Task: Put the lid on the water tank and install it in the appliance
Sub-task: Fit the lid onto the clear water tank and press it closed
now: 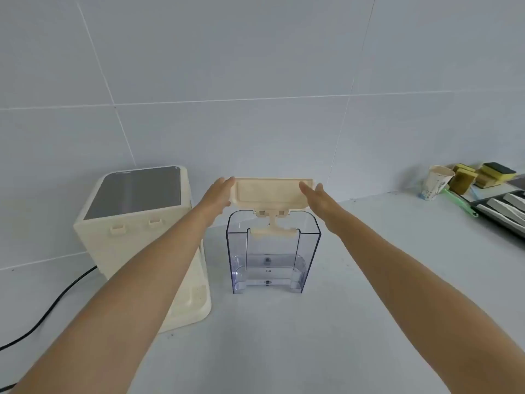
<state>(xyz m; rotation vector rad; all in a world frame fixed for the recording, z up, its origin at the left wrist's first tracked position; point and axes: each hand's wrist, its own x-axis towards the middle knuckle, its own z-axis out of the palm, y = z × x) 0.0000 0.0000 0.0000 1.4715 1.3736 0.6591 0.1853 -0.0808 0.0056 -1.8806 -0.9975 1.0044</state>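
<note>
A clear plastic water tank [273,268] stands upright on the grey counter in the middle, with a little water at its bottom. Its cream lid [270,193] is raised upright at the tank's far rim, underside facing me, joined to the tank by a cream hinge piece. My left hand [217,196] grips the lid's left end and my right hand [318,201] grips its right end. The cream appliance [136,223] with a dark glossy top stands left of the tank, its open bay and base plate facing the tank.
A black power cord [51,305] runs from the appliance toward the lower left. At the far right stand a paper cup [436,185], yellow sponges [483,174], a green-handled tool [460,201] and a dark tray [502,209]. A tiled wall backs the counter.
</note>
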